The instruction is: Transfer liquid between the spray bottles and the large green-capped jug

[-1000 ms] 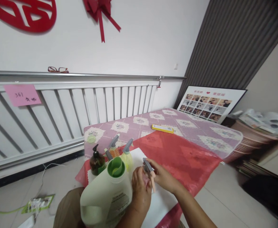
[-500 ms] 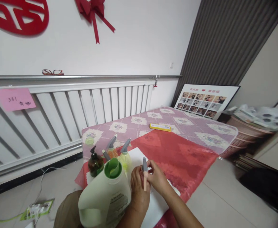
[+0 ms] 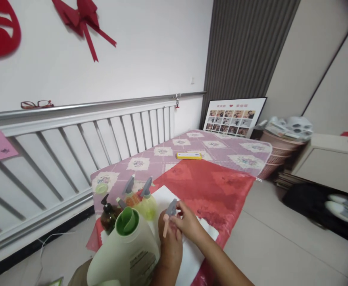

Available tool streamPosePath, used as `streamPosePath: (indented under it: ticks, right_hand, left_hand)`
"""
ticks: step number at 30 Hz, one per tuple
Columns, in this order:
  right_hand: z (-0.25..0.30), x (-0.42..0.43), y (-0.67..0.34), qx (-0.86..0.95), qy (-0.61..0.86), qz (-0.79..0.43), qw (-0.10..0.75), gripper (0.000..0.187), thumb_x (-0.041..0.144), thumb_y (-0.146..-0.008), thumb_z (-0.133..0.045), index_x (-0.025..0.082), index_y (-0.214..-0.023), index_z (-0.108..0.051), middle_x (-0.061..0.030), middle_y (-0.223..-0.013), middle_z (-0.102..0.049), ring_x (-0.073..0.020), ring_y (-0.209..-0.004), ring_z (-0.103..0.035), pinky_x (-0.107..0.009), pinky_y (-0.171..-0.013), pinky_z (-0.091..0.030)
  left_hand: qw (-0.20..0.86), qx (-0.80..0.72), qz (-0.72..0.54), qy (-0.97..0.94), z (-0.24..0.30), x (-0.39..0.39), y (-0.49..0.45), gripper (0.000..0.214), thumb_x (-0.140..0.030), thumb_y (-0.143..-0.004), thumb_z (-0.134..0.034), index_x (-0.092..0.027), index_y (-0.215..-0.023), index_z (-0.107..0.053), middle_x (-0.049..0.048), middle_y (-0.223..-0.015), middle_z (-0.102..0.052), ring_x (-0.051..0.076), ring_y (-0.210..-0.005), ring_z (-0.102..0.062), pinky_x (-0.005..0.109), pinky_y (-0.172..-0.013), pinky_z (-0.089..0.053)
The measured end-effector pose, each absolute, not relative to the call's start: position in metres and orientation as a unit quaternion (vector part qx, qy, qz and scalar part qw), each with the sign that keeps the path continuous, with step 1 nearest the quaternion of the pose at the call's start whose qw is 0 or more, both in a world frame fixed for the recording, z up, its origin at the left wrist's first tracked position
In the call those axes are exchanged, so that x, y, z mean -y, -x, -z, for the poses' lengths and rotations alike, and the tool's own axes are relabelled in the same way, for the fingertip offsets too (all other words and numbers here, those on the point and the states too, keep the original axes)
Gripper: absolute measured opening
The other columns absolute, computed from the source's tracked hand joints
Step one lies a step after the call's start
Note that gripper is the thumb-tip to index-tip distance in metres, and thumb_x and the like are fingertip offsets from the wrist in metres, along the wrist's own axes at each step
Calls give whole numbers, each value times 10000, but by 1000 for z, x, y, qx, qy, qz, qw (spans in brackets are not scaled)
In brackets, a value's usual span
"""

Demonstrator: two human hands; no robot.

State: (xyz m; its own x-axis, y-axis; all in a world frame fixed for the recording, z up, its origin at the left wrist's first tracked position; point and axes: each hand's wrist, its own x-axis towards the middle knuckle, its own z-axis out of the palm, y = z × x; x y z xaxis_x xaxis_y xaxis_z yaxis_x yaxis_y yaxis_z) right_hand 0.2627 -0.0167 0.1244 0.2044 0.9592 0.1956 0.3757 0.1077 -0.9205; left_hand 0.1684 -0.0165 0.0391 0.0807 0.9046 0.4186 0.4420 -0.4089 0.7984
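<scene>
My left hand is closed around a spray bottle whose body is mostly hidden by my fingers. Above it shows a grey trigger head with a peach-coloured lever pointing down toward me. The fingers of my right hand pinch the right side of that head. Just left of my hands stands a large pale-green jug with a green inner spout. Behind it are a yellow spray bottle, an orange spray bottle and a brown pump bottle.
A red cloth and a white sheet cover part of the table with its floral cover. Farther back lies a yellow-edged case. A green lid sits at the left edge, beside the radiator.
My view has swung to the right. The grey trigger head has turned between my hands, so its lever now slants to the lower left. Both hands keep their hold.
</scene>
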Motion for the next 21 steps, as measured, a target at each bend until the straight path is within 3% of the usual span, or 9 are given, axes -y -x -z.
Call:
streamPosePath:
  ticks: [3, 6, 8, 12, 17, 21]
  right_hand:
    - [-122, 17, -259, 528, 611, -297, 510, 222, 160, -668, -589, 221, -870, -518, 36, -771, -557, -137, -656, -538, -260, -610, -437]
    - [-130, 21, -264, 558, 578, -315, 506, 357, 217, -698, -613, 226, -1048, -545, -23, -969, -615, -188, -875, -591, -299, -734, -464]
    - [-135, 24, -268, 603, 545, -324, 484, 270, 229, -740, -580, 228, -1010, -594, -34, -989, -639, -204, -934, -587, -316, -783, -453]
    - [-129, 22, -266, 595, 575, -291, 480, 109, 169, -703, -568, 226, -793, -589, 17, -797, -620, -169, -766, -565, -280, -695, -435]
    - [-109, 14, -253, 529, 628, -255, 511, 190, 157, -637, -587, 239, -717, -435, 62, -679, -491, -137, -638, -478, -245, -587, -393]
    - [-113, 16, -252, 535, 614, -263, 518, 195, 184, -657, -592, 240, -803, -476, 50, -725, -530, -139, -644, -499, -249, -584, -417]
  left_hand:
    - [249, -490, -479, -684, -39, 16, -169, 419, -203, -852, -403, -109, -1260, -424, 205, -1294, -498, 268, -1228, -494, 436, -1027, -414]
    - [258, -490, -486, -676, -43, 16, -170, 438, -227, -876, -396, -119, -1300, -363, 190, -1280, -507, 235, -1213, -512, 384, -1005, -440]
    - [261, -486, -490, -675, -43, 16, -170, 451, -240, -889, -389, -134, -1323, -328, 182, -1283, -507, 222, -1199, -526, 373, -990, -455]
    - [250, -482, -496, -678, -36, 15, -169, 429, -213, -866, -404, -132, -1287, -399, 184, -1300, -504, 246, -1235, -496, 420, -1028, -424]
    - [234, -480, -504, -679, -27, 14, -168, 365, -189, -847, -410, -124, -1194, -503, 179, -1272, -533, 256, -1255, -481, 434, -1053, -396]
    - [232, -472, -509, -681, -32, 12, -169, 368, -187, -843, -429, -124, -1200, -489, 177, -1224, -563, 250, -1189, -536, 423, -1024, -423]
